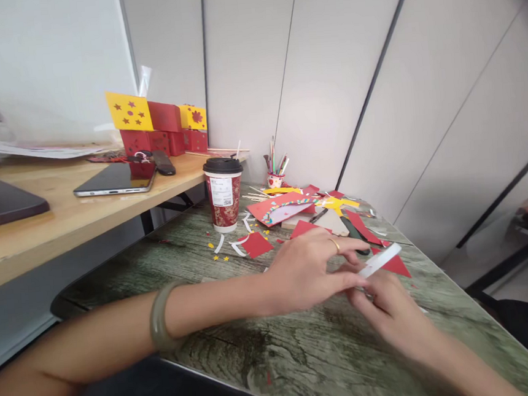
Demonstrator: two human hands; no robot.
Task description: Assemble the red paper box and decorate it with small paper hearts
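Observation:
A short white strip [384, 259], perhaps paper or tape, sticks out upward to the right between my two hands. My left hand [305, 272], with a ring and a bangle on that arm, reaches across the table with thumb and fingers closed at the strip's lower end. Just right of it, my right hand [391, 307] is closed around the same end, its fingertips partly hidden. Beyond the hands lie a red paper piece [393, 263] and a dark-handled tool [355, 234].
A lidded paper cup [223, 196] stands on the wood-patterned table [205, 375]. Red paper scraps [255, 245], white strips and small yellow stars lie around it. A pen holder [275, 180] stands behind. The left shelf [63, 225] bears a phone [117, 178] and red-and-yellow boxes [164, 119].

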